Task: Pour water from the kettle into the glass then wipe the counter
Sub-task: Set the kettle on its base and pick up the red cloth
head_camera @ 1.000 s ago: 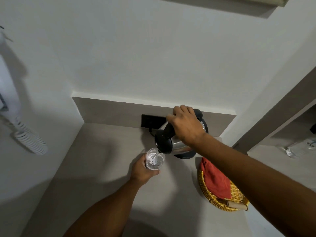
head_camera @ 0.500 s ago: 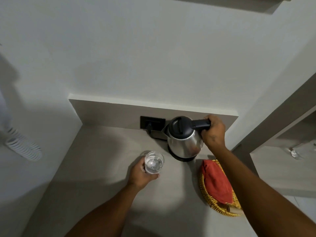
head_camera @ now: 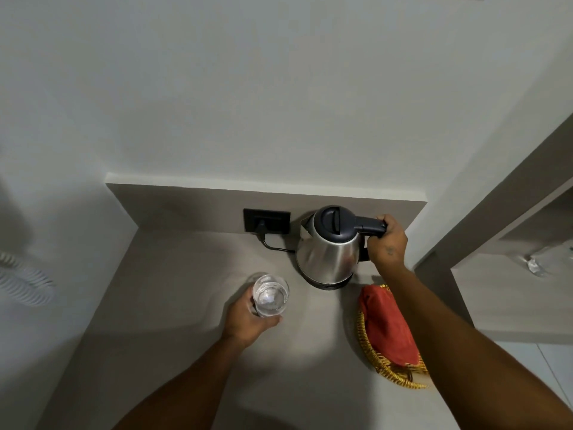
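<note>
A steel kettle [head_camera: 328, 259] with a black lid stands upright on its black base at the back of the grey counter [head_camera: 173, 305]. My right hand [head_camera: 389, 243] is closed around its black handle. In front of it and to the left, a clear glass [head_camera: 270, 295] holds some water. My left hand [head_camera: 248, 318] grips the glass from the near left side. A red cloth [head_camera: 387, 324] lies in a yellow wicker basket [head_camera: 390, 372] just right of the kettle's front.
A black wall socket [head_camera: 266, 220] with the kettle's plug and cord sits on the backsplash left of the kettle. A white coiled cord [head_camera: 24, 283] hangs on the left wall. A lower shelf [head_camera: 511, 293] opens to the right.
The kettle was tilted over the glass with water pouring a second ago. It has swung back upright onto its base at the rear, my right hand still on the handle. The glass has barely moved.
</note>
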